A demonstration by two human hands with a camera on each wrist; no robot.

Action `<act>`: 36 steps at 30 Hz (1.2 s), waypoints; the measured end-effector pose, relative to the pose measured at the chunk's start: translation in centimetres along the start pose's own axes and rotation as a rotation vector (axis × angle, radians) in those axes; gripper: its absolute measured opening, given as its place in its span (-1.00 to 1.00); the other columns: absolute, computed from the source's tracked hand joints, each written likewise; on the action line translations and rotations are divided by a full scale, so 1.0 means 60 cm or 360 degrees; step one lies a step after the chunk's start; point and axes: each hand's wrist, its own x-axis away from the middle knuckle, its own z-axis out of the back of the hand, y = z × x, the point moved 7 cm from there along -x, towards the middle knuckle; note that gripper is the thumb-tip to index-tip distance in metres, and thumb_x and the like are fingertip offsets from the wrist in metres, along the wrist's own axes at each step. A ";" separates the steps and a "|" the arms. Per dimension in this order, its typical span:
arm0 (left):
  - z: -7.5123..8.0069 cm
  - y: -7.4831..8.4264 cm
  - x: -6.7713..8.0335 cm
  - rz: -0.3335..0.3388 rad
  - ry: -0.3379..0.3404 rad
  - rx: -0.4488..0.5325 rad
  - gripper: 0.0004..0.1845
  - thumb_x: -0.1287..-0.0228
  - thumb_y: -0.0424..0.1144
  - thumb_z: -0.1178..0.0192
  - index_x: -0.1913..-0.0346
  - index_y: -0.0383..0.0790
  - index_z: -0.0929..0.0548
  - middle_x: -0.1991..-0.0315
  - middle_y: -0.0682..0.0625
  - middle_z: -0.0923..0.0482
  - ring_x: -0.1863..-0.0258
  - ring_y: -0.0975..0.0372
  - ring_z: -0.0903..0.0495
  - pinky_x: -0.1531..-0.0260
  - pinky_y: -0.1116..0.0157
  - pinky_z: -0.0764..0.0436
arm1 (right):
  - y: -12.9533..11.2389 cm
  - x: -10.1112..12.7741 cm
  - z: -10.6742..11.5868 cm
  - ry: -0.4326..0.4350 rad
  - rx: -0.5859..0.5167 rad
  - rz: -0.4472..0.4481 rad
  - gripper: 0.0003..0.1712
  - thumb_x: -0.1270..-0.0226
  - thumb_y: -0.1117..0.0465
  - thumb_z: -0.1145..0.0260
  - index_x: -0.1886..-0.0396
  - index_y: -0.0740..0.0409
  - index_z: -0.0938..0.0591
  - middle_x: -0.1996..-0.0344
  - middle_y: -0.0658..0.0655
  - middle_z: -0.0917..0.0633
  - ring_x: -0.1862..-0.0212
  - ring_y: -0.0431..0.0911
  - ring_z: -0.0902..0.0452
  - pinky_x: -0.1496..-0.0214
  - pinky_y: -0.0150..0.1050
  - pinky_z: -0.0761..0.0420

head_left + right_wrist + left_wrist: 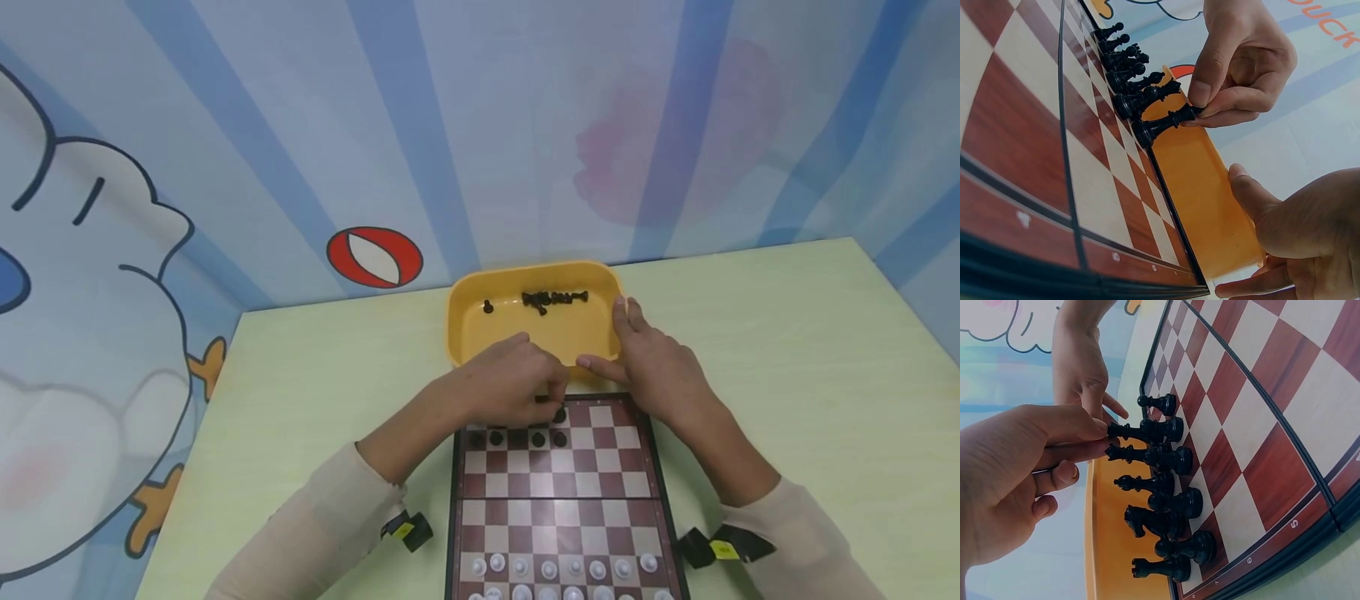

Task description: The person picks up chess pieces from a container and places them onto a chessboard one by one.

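My left hand [506, 383] pinches the top of a black chess king [1163, 125] between thumb and fingertips. The king's base meets the back row of the chessboard [555, 485], beside a black queen [1129, 453]. Farther along that row stand a black bishop [1147, 482], a knight [1154, 522] and a rook [1163, 569], with black pawns in front of them. My right hand [663, 367] rests at the near right corner of the yellow tray [457, 321], its fingers fairly straight along the side and its thumb by the front rim.
Loose black chess pieces [551, 298] lie in the tray, with one black pawn [488, 307] apart from them. White chess pieces [549, 570] stand in two rows at the board's near end. A patterned wall [525, 125] rises behind the pale table [787, 333].
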 end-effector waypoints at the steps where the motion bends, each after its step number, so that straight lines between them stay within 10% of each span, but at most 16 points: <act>1: 0.000 0.000 0.000 0.0005 -0.0001 0.0004 -0.83 -0.36 -0.17 -0.41 0.41 0.09 -0.70 0.51 0.31 -0.61 0.47 0.42 -0.53 0.10 0.32 -0.46 | -0.001 0.000 0.001 0.0001 0.0001 0.0003 0.23 -0.50 -0.32 -0.29 -0.66 0.51 0.01 -0.59 0.59 -0.17 -0.10 0.47 -0.67 0.17 0.19 -0.72; 25: 0.004 0.007 -0.004 -0.0014 -0.0024 -0.0104 -0.89 -0.46 -0.07 -0.38 0.21 0.02 -0.83 0.35 0.25 -0.77 0.43 0.43 -0.57 0.11 0.34 -0.51 | 0.010 0.005 0.000 -0.0009 -0.0026 -0.0046 0.24 -0.51 -0.32 -0.29 -0.68 0.48 0.05 -0.60 0.57 -0.15 -0.25 0.51 -0.58 -0.03 0.28 -0.68; 36: 0.043 -0.019 -0.001 -0.0003 0.0233 -0.0017 -0.84 -0.48 -0.06 -0.37 0.13 -0.01 -0.87 0.26 0.20 -0.82 0.34 0.41 -0.69 0.18 0.39 -0.61 | 0.009 0.002 -0.001 -0.0020 -0.0029 -0.0053 0.24 -0.51 -0.32 -0.28 -0.68 0.47 0.06 -0.61 0.56 -0.13 -0.30 0.51 -0.54 -0.08 0.30 -0.68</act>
